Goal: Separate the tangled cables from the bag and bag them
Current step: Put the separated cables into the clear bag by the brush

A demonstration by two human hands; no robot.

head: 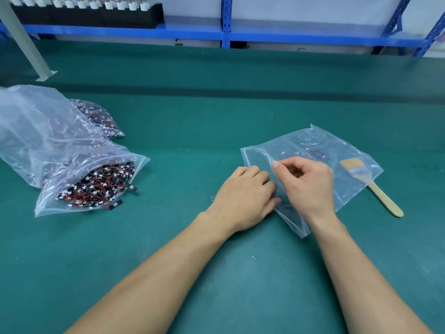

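A clear, nearly flat plastic bag lies on the green mat right of centre, with a few dark cables inside near its far side. My left hand has its fingers curled at the bag's open left edge. My right hand pinches the upper film of that mouth between thumb and forefinger. At the left, an open clear bag spills a tangled heap of red-and-black cables with white plugs.
Behind the open bag stand a large crumpled clear bag and another filled bag. A wooden-handled brush lies partly under the flat bag's right corner. A grey post and blue shelving border the far side.
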